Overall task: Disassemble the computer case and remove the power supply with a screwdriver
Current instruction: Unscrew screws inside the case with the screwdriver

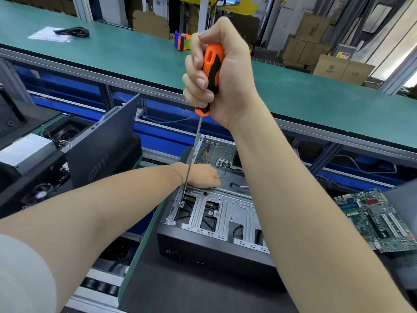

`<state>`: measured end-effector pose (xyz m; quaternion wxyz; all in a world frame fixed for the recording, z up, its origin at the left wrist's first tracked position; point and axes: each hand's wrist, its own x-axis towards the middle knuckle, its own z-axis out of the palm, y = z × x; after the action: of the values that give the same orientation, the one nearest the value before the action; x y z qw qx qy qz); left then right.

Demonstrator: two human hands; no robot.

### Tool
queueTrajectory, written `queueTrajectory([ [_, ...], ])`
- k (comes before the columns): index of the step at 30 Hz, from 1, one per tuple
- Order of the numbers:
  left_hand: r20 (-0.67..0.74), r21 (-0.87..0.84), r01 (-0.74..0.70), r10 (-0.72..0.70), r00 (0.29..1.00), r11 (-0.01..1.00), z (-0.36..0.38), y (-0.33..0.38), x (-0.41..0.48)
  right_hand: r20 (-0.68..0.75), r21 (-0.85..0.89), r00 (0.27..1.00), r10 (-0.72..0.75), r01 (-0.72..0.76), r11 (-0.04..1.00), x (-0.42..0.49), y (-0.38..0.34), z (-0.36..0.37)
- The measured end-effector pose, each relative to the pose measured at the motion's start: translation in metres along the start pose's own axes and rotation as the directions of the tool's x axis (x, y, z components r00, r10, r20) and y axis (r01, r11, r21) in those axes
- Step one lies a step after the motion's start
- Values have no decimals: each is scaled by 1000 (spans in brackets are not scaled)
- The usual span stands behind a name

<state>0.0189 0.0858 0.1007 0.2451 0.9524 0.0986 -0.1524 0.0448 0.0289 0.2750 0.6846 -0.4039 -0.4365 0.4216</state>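
**On the dark mat: driver tip seated in the case frame**

At centre, on the dark mat (180,290), the case (232,206) lies on its side, open face up, black front toward you. The silver inner frame is exposed, with cut-outs showing dark space below.

Your right hand (228,71) is raised high above the case and wraps the screwdriver (213,62) by its orange-and-black handle, fingers curled round it, thumb over the top. The long shaft runs down, leaning a little to the left, and the tip meets the frame near its left side. Whether a screw sits under the tip is too small to tell.

Your left hand (203,176) rests on the case's far left part, just behind the shaft. Back of hand is up; you cannot tell from here whether the fingers grip anything.

Right of the case, apart from it, a green motherboard (379,220) lies flat. To the left, a dark panel (103,141) stands tilted among other dark hardware.

Beyond, a green bench (112,53) runs across the view. On it lie a coiled black cable (72,32) and a blue-and-orange tape dispenser (180,41). Cardboard boxes (338,66) are stacked past its right end.
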Motion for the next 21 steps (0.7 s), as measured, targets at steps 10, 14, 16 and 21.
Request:
queueTrajectory([
  [10,-67,-283,-198,187,980,938,-5,-68,-1,-45,-103,999,-3,-2,995,-5,-7,-6],
  [14,20,-263,-229,243,970,937,-6,-84,-15,-95,-141,995,-4,-9,990,-6,-13,-9],
  [16,-3,-255,-235,242,970,938,-2,-81,-16,-117,-149,993,-10,-8,989,-6,-15,-10],
  [21,-134,-203,-233,209,969,951,8,-76,-13,-150,-147,988,-19,-3,989,-8,-16,-12],
])
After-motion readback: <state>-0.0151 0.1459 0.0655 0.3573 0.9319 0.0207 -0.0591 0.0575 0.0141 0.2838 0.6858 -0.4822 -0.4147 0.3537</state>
